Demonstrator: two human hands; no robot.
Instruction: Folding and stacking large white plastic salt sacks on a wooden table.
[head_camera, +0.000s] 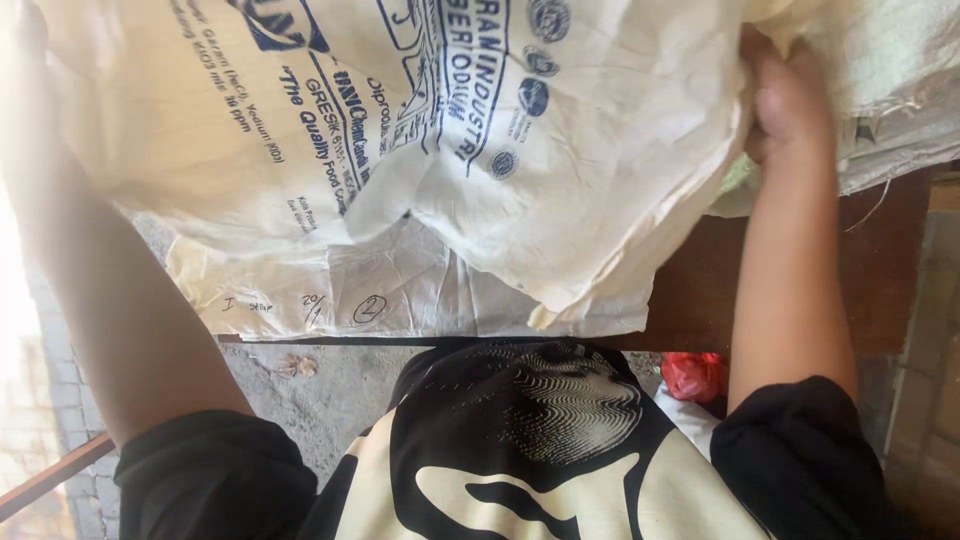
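A large white woven sack (560, 200) with blue print is spreading across the upper half of the frame, draping over a dark brown tabletop (700, 290). The right hand (790, 100), upper right, is gripping the sack's edge with its fingers curled shut into the fabric. The left hand is lying out of sight, upper left, so its fingers cannot be told. A small red bag (693, 374) is sitting lower right

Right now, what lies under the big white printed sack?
Under the white printed sack lies a clear plastic sheet on a dark wooden table. Whatever is further beneath stays covered.
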